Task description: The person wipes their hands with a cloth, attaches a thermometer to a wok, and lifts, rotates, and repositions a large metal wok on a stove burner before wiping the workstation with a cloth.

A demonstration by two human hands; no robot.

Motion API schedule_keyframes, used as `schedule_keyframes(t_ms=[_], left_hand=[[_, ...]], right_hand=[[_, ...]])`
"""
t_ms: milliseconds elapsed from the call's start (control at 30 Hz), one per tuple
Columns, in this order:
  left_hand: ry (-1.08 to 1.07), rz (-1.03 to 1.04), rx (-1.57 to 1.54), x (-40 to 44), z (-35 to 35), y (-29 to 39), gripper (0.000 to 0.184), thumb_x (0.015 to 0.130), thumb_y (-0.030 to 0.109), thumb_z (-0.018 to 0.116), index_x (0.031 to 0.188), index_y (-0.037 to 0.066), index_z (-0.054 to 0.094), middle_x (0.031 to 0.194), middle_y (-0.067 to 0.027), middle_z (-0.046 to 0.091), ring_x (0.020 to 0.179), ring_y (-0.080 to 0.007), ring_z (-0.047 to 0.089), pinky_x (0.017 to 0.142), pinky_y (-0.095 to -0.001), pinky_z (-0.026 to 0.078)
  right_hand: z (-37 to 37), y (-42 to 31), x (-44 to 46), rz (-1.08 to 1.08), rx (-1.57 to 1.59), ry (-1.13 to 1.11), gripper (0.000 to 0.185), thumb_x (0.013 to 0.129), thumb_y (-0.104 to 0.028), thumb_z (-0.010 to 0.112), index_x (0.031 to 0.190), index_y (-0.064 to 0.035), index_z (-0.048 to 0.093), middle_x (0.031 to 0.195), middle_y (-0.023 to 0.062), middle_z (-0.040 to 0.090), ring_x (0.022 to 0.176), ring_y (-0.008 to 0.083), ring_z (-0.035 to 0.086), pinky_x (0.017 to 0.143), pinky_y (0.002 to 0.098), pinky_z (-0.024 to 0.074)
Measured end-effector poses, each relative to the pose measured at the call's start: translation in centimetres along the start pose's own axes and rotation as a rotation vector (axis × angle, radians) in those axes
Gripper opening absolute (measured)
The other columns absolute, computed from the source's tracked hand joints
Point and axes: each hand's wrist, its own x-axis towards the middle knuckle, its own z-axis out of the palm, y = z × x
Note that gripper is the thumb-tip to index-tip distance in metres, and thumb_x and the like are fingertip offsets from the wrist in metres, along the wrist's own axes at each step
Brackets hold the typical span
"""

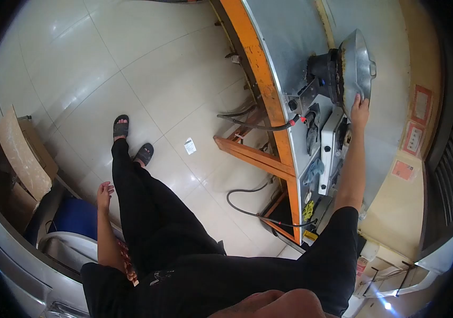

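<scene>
My right hand (pixel 360 108) reaches out with its fingers closed on the near edge of a dull silver domed lid (pixel 358 66). A loop handle (pixel 373 70) sticks out from the lid's middle. The lid covers a dark, crusted pan (pixel 338 77) on a black gas burner (pixel 316 69), where a small blue glow shows. Away from all this, my left hand (pixel 104 195) hangs beside my leg, fingers loosely bent and apart, with nothing in it.
A white stove (pixel 331 153), a blue cloth (pixel 314 172) and a yellow cloth (pixel 308 210) lie along the orange-edged counter (pixel 269 69). Black hoses (pixel 258 126) hang off its edge. An orange wooden frame (pixel 255 155) stands below. Cardboard (pixel 25 153) is at the left; paper (pixel 190 146) lies on the floor.
</scene>
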Motion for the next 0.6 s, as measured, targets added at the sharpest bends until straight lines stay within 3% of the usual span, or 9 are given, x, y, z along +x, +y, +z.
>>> schedule_keyframes(t_ms=[133,233,600], left_hand=[[0.020,-0.024,-0.017,-0.9,0.0,0.2,0.028,0.096,0.034,0.044,0.110,0.013,0.056,0.094,-0.0018,0.063,0.082,-0.0121,0.058,0.065,-0.0271,0.040],[0.020,-0.049,-0.048,-1.2,-0.9,-0.1,0.027,0.095,0.034,0.044,0.111,0.015,0.056,0.096,-0.0018,0.063,0.082,-0.0128,0.058,0.068,-0.0286,0.040],[0.044,-0.061,-0.065,-2.5,-3.4,-0.5,0.024,0.095,0.032,0.044,0.110,0.016,0.055,0.096,-0.0006,0.062,0.084,-0.0124,0.056,0.070,-0.0292,0.040]], right_hand=[[0.3,0.8,-1.2,-0.190,0.054,0.159,0.032,0.092,-0.026,0.051,0.116,-0.0054,0.050,0.098,0.0235,0.061,0.093,0.0398,0.058,0.079,0.0465,0.0448],[0.1,0.9,-1.7,-0.201,0.039,0.209,0.030,0.091,-0.017,0.052,0.119,-0.0072,0.051,0.093,0.0210,0.062,0.089,0.0393,0.059,0.077,0.0455,0.0460],[-0.9,1.0,-1.7,-0.208,0.072,0.248,0.025,0.093,-0.016,0.050,0.115,-0.0071,0.054,0.092,0.0212,0.062,0.086,0.0390,0.060,0.073,0.0454,0.0468]])
